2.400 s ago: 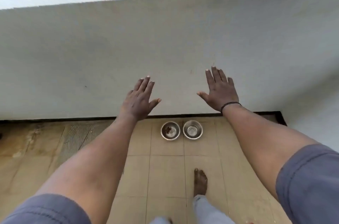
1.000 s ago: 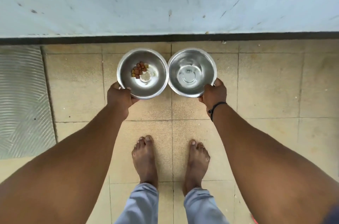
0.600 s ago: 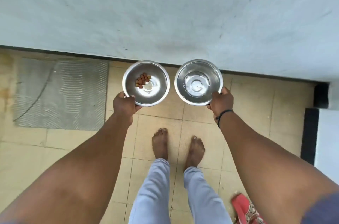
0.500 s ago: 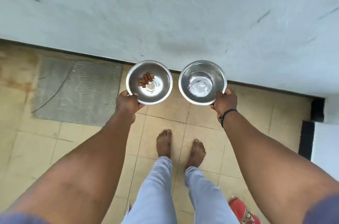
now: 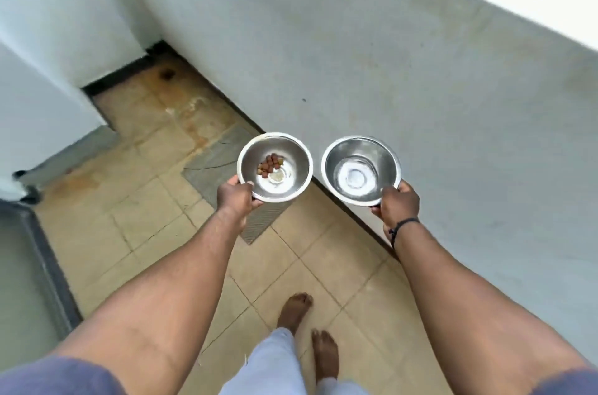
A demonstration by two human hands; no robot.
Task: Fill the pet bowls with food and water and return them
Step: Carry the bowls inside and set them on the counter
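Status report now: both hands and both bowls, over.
Left hand grips kibble bowl. Right hand grips water bowl. Both lifted, level, apart. Nothing blocking.

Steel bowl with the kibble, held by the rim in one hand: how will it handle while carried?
Bowl with the kibble looks rigid and probably light: the left hand holds it by the rim. The smooth metal may be slippery. The few loose kibble pieces would likely slide if it tilts.

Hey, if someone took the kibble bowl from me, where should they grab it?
At the far rim of the kibble bowl, coming from the side opposite your left hand, which already holds the near edge. The bowl sits level and open upward, so pinch the thin lip and keep it flat.
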